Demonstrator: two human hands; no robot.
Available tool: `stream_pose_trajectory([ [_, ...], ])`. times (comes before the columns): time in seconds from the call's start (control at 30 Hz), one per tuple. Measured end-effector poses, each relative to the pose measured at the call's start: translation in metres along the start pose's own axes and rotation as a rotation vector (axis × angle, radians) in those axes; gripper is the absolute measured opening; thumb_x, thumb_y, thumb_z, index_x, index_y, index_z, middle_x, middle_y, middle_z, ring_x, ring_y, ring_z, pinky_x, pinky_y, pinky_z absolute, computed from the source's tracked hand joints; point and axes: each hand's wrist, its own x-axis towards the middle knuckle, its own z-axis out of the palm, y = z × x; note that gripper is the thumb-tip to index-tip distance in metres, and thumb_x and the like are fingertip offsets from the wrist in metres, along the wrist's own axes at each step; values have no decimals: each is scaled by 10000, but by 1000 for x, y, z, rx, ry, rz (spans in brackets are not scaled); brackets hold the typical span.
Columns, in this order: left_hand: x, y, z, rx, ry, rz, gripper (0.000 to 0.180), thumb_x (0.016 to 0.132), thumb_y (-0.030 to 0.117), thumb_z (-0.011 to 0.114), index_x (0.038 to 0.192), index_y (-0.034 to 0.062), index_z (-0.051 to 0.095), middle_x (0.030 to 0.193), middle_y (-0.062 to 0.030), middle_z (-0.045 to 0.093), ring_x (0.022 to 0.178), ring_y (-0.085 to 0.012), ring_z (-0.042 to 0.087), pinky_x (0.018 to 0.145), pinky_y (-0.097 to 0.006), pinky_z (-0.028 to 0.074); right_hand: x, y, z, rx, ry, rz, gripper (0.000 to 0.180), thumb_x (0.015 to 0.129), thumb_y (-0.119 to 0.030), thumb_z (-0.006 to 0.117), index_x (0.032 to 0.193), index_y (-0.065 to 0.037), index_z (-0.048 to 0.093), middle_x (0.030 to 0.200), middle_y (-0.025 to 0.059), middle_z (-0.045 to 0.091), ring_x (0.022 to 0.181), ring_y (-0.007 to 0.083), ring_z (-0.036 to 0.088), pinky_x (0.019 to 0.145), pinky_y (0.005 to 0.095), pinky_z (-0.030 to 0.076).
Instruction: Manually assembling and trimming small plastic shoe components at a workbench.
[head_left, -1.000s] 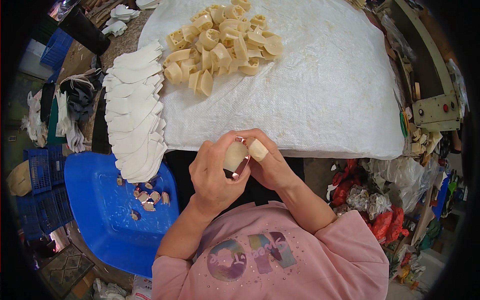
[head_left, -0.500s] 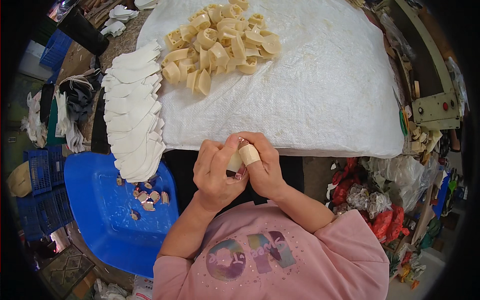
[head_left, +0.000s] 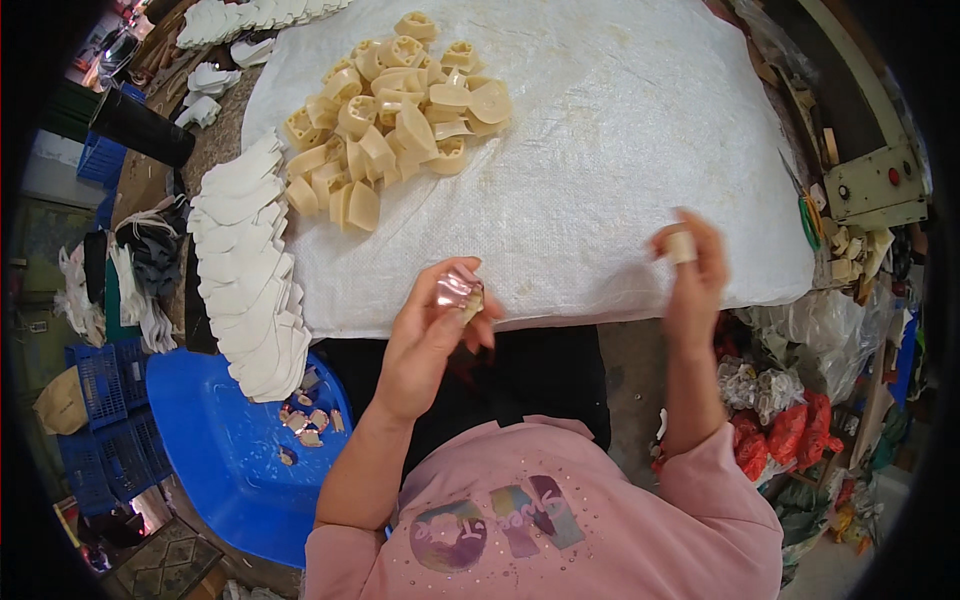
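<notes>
My left hand [head_left: 425,335] is closed round a small heel-shaped piece [head_left: 462,290] with a shiny pink metallic covering, held just over the near edge of the white-covered table [head_left: 600,200]. A pale part of the piece shows by the thumb. My right hand [head_left: 692,265] is raised over the table's near right part, smeared by motion. Its fingers look apart, with nothing seen between them, and a beige wrap [head_left: 681,247] circles one finger. Beyond my left hand lies a pile of cream plastic shoe heels [head_left: 390,120].
Overlapping white shaped pieces [head_left: 240,270] run down the table's left side. Below them a blue tub [head_left: 210,470] holds several pink-covered pieces [head_left: 305,425]. Scissors [head_left: 806,215] lie at the right edge, near a machine with a red button [head_left: 885,185]. Plastic bags [head_left: 785,430] crowd the lower right.
My hands were together on the piece and have parted. The right swung away to the right and up; the left keeps the pink piece. The view has shifted slightly.
</notes>
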Motion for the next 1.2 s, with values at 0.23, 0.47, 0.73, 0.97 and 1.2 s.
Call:
stream_pose_trajectory([
  [0.23,14,-2,14,-968,-136,-184,439,968,333,334,1347,117,290,984,-248,564,805,-264,567,665,-314,444,103,118,-224,-946,516,-185,347,852,-49,462,1190,-34,539,1168,157,532,1109,274,479,923,363,393],
  [0.47,19,-17,15,-842,-101,-194,446,954,354,387,1335,140,294,978,-260,553,809,-275,570,680,-326,452,157,164,-325,-1253,265,186,364,850,-132,445,1191,-57,547,1156,207,545,1077,364,507,930,415,389],
  [0.73,20,-23,14,-790,-124,-158,478,939,364,438,1334,161,263,1041,-291,541,799,-257,579,689,-318,460,187,185,-352,-1509,233,475,539,792,-110,400,1330,-118,430,1199,212,538,1083,394,509,924,469,392],
  [0.97,19,-29,14,-828,-134,-139,420,956,324,405,1319,171,261,1080,-304,534,847,-267,591,692,-320,474,220,222,-434,-1381,15,377,637,755,-4,392,1372,-161,375,1276,169,498,1116,385,488,946,433,386],
  [1.2,16,-32,12,-791,-125,-114,434,942,307,458,1318,188,279,1147,-317,502,858,-288,591,692,-335,484,169,130,-317,-1758,144,237,642,807,-38,515,1384,-261,343,1160,212,503,1078,384,489,899,454,409],
])
